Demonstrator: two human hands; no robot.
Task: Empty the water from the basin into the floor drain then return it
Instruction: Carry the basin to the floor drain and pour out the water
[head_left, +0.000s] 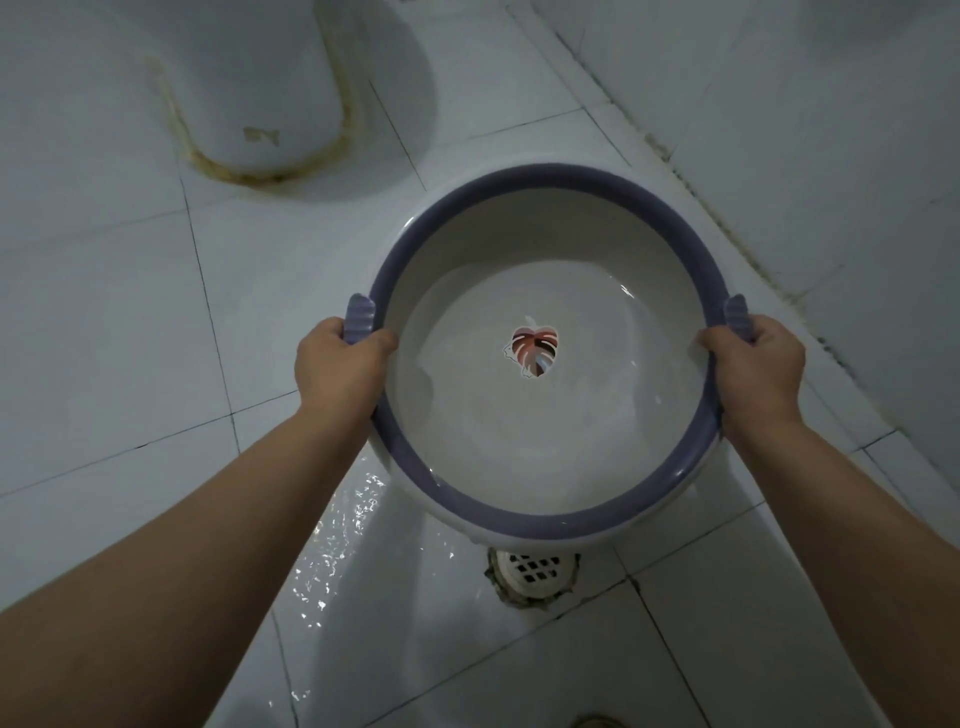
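White tiles run wet at lower centre of the floor (130, 322). The left hand (337, 366) is clamped on the basin (545, 467) rim at mid-frame; the basin, water pooled inside, hangs above the drain (535, 569) at lower centre. The right hand (753, 364) grips the opposite rim.

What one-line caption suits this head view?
Both hands, left and right, hold a purple-rimmed basin of water above the floor drain.

A white toilet base (270, 104) with stained sealant stands on tiled floor (104, 338).
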